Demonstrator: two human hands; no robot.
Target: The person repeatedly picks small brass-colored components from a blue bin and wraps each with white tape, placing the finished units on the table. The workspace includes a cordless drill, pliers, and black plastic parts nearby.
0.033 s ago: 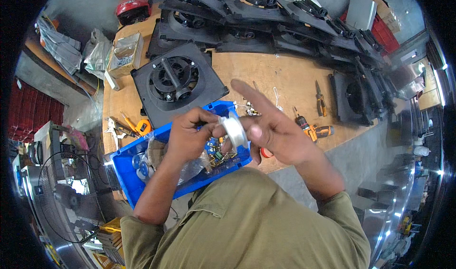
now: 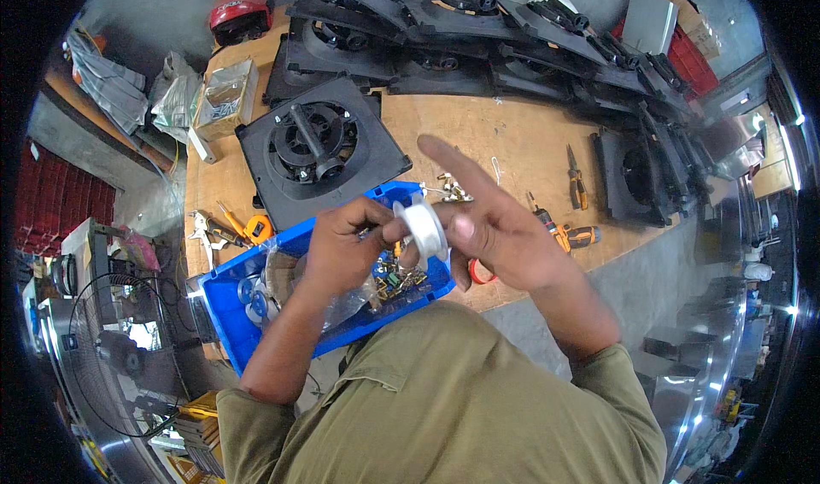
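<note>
Your left hand (image 2: 346, 245) covers part of the white spool (image 2: 423, 230). Small parts inside the blue bin (image 2: 224, 300) at the tabletop's near edge blur under a clear bag (image 2: 286, 270), too small to identify.

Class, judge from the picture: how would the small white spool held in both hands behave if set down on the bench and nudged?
The white spool is round with flat faces, so on edge it would probably roll. It looks small against the right hand, so likely light. The left hand pinches it by fingertips, suggesting an easy grip.
</note>
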